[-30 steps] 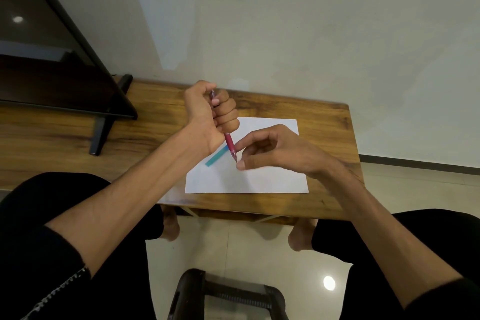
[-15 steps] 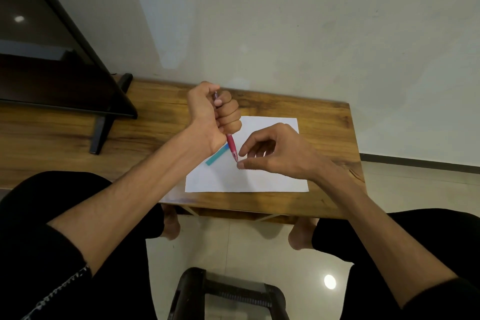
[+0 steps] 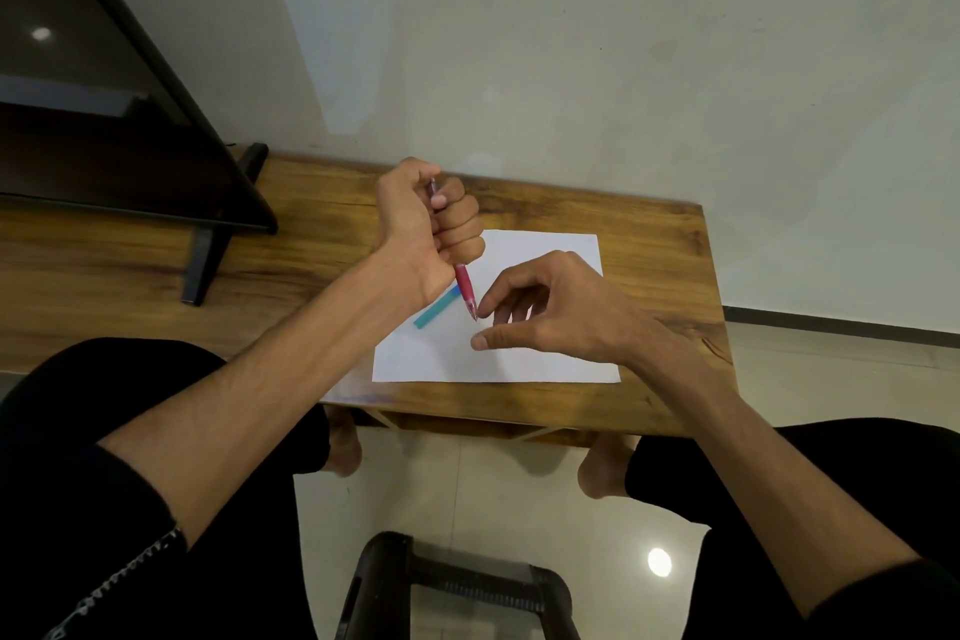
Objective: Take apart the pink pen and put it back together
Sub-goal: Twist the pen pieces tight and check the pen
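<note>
The pink pen (image 3: 464, 287) is held in the closed grip of the left hand (image 3: 426, 224), which is curled into a fist around the upper part of the barrel. The pen is tilted, its top end showing above the fist between thumb and forefinger, and its lower part sticking out below the fist with the tip pointed down and to the right, above the sheet of white paper (image 3: 550, 359). Whether the tip touches the paper cannot be told.

The right hand (image 3: 550, 312) is held just beside the pen tip with its grip open: the thumb is stretched out below and the forefinger is curved above, with a clear gap between them. The forefinger tip is seen right beside the pen tip; whether the two touch cannot be told. Nothing is gripped in this hand.

A teal pen part (image 3: 435, 313) is seen lying flat on the paper, partly hidden behind the left wrist and just left of the pink pen's lower end.

The paper is laid on a wooden desk (image 3: 670, 276), near its right end. A dark screen (image 3: 104, 135) on a black stand is placed at the left of the desk. Both forearms are bare, with black sleeves at the elbows, and black-clad knees are seen at either side over a pale tiled floor (image 3: 493, 494).
</note>
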